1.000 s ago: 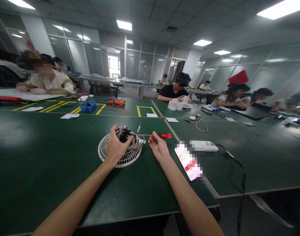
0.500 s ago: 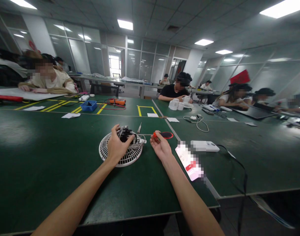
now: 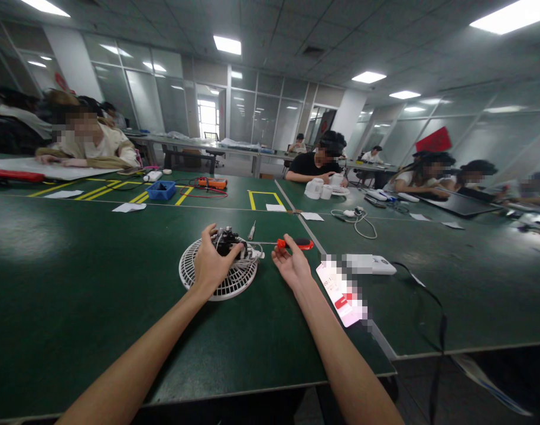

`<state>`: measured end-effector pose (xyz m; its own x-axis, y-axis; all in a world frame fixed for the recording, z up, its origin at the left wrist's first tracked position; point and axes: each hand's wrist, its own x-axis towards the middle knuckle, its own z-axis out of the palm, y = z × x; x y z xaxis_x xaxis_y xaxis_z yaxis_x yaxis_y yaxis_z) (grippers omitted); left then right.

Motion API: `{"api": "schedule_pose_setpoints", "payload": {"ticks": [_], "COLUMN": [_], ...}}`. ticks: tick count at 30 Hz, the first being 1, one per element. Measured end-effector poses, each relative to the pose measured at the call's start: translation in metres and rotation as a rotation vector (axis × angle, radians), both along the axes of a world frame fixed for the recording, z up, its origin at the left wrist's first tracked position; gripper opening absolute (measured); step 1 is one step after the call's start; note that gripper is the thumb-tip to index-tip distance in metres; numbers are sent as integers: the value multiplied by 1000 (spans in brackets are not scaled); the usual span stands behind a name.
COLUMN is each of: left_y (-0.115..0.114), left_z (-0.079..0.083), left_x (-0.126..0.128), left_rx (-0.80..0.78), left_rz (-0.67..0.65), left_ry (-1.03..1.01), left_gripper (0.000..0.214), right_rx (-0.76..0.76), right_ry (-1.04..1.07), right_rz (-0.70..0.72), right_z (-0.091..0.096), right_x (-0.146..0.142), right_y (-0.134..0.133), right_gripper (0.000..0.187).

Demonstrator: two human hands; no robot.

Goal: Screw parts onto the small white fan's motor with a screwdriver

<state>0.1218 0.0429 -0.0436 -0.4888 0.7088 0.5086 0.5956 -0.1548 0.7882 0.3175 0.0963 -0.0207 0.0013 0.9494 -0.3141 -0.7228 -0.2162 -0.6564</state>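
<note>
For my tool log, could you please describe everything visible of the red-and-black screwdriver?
The screwdriver has a red-and-black, plastic-looking handle and a thin, metallic-looking shaft. Held roughly level by the right hand, it points left toward the black mechanism. Its tip cannot be made out.

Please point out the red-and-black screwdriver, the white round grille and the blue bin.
Screwdriver point(image 3: 303, 243): head view, on its handle.
White grille point(image 3: 233, 285): head view, on its near slats.
Blue bin point(image 3: 161, 195): head view, on its front wall.
</note>
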Motion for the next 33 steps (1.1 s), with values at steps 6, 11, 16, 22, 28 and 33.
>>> {"api": "schedule_pose_setpoints", "payload": {"ticks": [6, 11, 16, 22, 28, 33], "left_y": [0, -1, -1, 0, -1, -2], "left_z": [0, 1, 0, -2, 1, 1], "left_x": [0, 0, 0, -1, 0, 0], "left_rx": [-6, -9, -2, 4, -4, 0], "left_rz": [2, 3, 1, 13, 3, 2], "left_ry": [6, 17, 22, 26, 16, 12], "left_gripper": [85, 84, 83, 84, 84, 84], "right_rx": [67, 115, 5, 24, 40, 48], "right_ry": [43, 57, -6, 62, -15, -37], "right_rz": [-3, -10, -22, -10, -24, 2], "right_z": [2, 3, -1, -2, -6, -9], "right_x": [2, 3, 1, 2, 2, 2], "right_y": [0, -1, 2, 3, 4, 7], "right_gripper": [20, 28, 17, 23, 21, 27]}}
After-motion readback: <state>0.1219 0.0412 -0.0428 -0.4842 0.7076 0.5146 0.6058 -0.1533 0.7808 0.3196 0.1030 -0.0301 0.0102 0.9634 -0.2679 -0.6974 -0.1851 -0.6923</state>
